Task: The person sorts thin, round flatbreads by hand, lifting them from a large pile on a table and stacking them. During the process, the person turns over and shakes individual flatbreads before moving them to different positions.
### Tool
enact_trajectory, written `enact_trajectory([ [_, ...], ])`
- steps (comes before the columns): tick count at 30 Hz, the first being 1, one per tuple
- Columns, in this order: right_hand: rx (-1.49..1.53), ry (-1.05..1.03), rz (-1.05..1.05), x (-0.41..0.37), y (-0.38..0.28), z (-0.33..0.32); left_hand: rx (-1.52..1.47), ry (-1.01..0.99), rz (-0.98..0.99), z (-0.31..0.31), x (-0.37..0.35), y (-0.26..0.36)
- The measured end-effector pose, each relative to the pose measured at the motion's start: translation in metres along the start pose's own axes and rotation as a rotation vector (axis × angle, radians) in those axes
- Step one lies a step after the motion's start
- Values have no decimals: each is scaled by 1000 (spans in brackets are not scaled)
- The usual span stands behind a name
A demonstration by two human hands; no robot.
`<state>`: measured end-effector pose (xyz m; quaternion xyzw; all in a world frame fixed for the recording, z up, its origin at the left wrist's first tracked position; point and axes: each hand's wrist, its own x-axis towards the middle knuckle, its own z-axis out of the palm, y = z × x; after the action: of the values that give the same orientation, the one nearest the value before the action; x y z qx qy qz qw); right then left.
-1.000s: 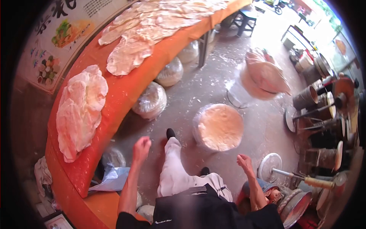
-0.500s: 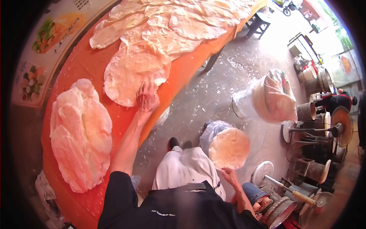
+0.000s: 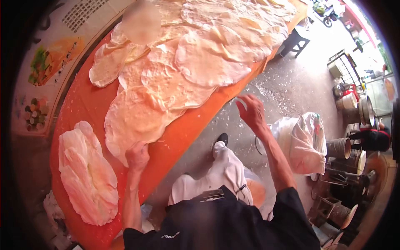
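A long orange table is covered with several thin, pale round flatbreads that overlap one another. My left hand rests at the near edge of the closest flatbread, with its fingers curled on the rim of the sheet. My right hand is raised beside the table's front edge, fingers spread, near the rim of another flatbread. It holds nothing that I can make out. My white trouser leg and black shoe stand on the floor close to the table.
A separate pile of flatbreads lies at the table's left end. On the flour-dusted floor stand a plastic bag of flatbreads, a round stack behind my leg, metal pots and a stool. A poster covers the wall.
My left hand has drawn back to the near edge of the closest flatbread. My right hand has left the round stack on the floor and risen to the table's front edge.
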<state>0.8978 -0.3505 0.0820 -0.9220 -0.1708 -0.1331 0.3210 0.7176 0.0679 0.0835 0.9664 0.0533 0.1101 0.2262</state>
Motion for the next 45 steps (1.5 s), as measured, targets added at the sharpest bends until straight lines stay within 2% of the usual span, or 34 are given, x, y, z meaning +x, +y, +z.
enact_trajectory([
  [1,-7,-13,-34,22,16,7,-77,26,-127,-7,8,8],
  [2,-15,-21,-81,46,31,16,89,-44,-278,-24,19,6],
  [3,-19,-35,-129,67,46,25,174,3,-258,-39,28,-5],
  [4,-18,0,-107,84,52,25,8,102,-293,-53,32,-18],
  [5,-19,26,-78,96,60,25,-17,210,-313,-75,51,17],
  [6,-28,53,-50,107,72,26,-69,245,-339,-82,58,18],
  [7,-36,134,-12,123,94,29,-62,206,-425,-88,69,47],
  [8,-75,123,72,145,116,30,-55,171,-504,-90,81,76],
  [10,-147,105,259,181,154,31,-132,41,-380,-69,83,84],
  [12,-125,-36,433,206,179,34,71,-163,-354,-47,85,89],
  [13,-107,46,398,212,194,44,1,-159,-404,-37,89,95],
  [16,-43,-278,609,230,189,39,-216,-90,-465,-23,100,99],
  [17,-8,-190,594,229,189,45,-282,-60,-463,-22,104,98],
  [18,86,-348,728,241,168,31,-318,-73,-473,-20,111,100],
  [20,0,-214,487,256,124,19,-387,-112,-499,-16,121,106],
  [22,-98,-192,162,281,124,23,-418,-94,-476,-8,138,120],
  [24,286,-54,-67,305,96,-16,-473,-78,-474,-6,153,123],
  [26,518,81,16,332,97,-40,-551,-64,-498,-5,163,123],
  [27,625,11,166,339,106,-56,-572,-39,-528,-5,170,124],
  [30,362,-58,364,351,201,-43,-651,59,-590,-10,199,137],
  [32,145,-144,392,339,250,-38,-733,150,-595,-7,229,154],
  [33,1,-164,375,336,266,-42,-744,153,-593,-6,240,159],
  [36,-196,-13,469,332,330,-53,-775,135,-547,-7,290,173],
  [38,-209,26,549,340,373,-72,-734,113,-480,-5,340,198],
  [41,-173,24,603,363,409,-92,-339,69,-249,-5,418,257],
  [43,-124,7,607,382,419,-89,-170,171,-75,19,459,301],
  [44,-94,-5,609,390,424,-82,-110,130,-22,30,477,323],
  [45,-40,-31,645,396,438,-71,-283,59,-36,45,492,353],
])
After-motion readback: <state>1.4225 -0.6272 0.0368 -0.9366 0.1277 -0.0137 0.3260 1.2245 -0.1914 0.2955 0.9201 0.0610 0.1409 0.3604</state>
